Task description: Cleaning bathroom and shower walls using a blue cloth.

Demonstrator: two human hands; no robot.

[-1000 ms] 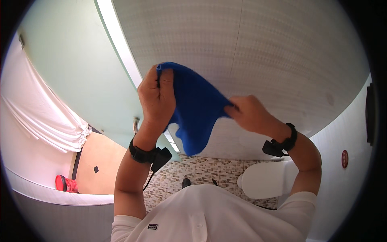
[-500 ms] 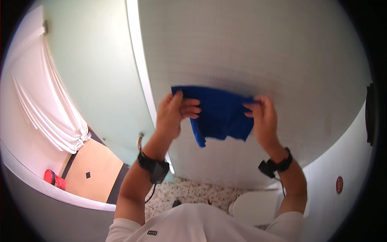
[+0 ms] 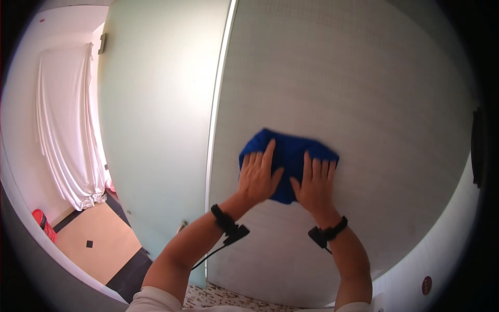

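A blue cloth (image 3: 289, 165) lies spread against the grey wall panel (image 3: 332, 93) in front of me. My left hand (image 3: 257, 176) presses flat on its left part, fingers stretched upward and thumb out to the right. On the cloth's right part rests my right hand (image 3: 315, 182), also flat, with the fingers pointing up. The cloth's top edge and middle show between and above the hands; its lower corners are partly covered. Each wrist wears a black strap with a small box and a cable.
Left of the panel stands a frosted glass door (image 3: 161, 114) with a metal handle (image 3: 182, 225). Beyond it hang a white curtain (image 3: 70, 125) and, on the tan floor (image 3: 99, 244), a red bucket (image 3: 44, 224). A round red sticker (image 3: 427, 285) marks the right wall.
Both hands have gone from holding the cloth up by its upper corners to lying flat on it against the panel. My view has tilted up and the floor shows less.
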